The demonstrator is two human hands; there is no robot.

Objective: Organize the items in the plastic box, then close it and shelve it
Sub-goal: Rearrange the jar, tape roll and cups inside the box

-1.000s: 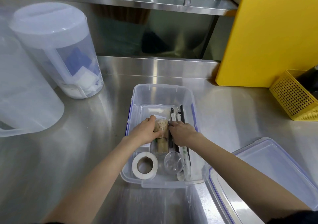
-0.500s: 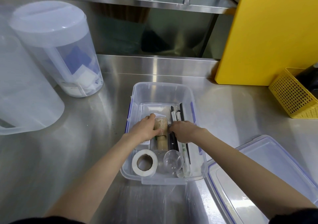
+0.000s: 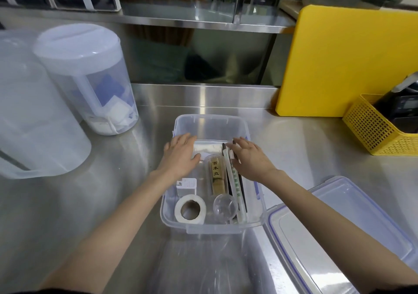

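Clear plastic box (image 3: pixel 211 122) open at the middle of a steel counter (image 3: pixel 90 203), lid (image 3: pixel 339 230) off and lying just right of it at the near side. Contents mostly lined up: tape roll (image 3: pixel 190 208) and white charger (image 3: pixel 186 186) near left, clear tube with a bamboo whisk (image 3: pixel 217 176) down the centre, small clear cup (image 3: pixel 225 208) near, wrapped straws (image 3: pixel 235 187) along the right wall. Left hand (image 3: pixel 182 156) flat over a clear packet (image 3: pixel 207 148) at the far end, fingers loosely spread, gripping nothing. Right hand (image 3: pixel 251 158) over the straws' far ends, fingers extended and slightly apart, pinching nothing visible. Sorting apparently almost finished; closing and shelving not yet done. Two lidded pitchers (image 3: pixel 86 79) far left, yellow cutting board (image 3: pixel 352 61) and yellow basket (image 3: pixel 380 126) far right, steel shelving behind.
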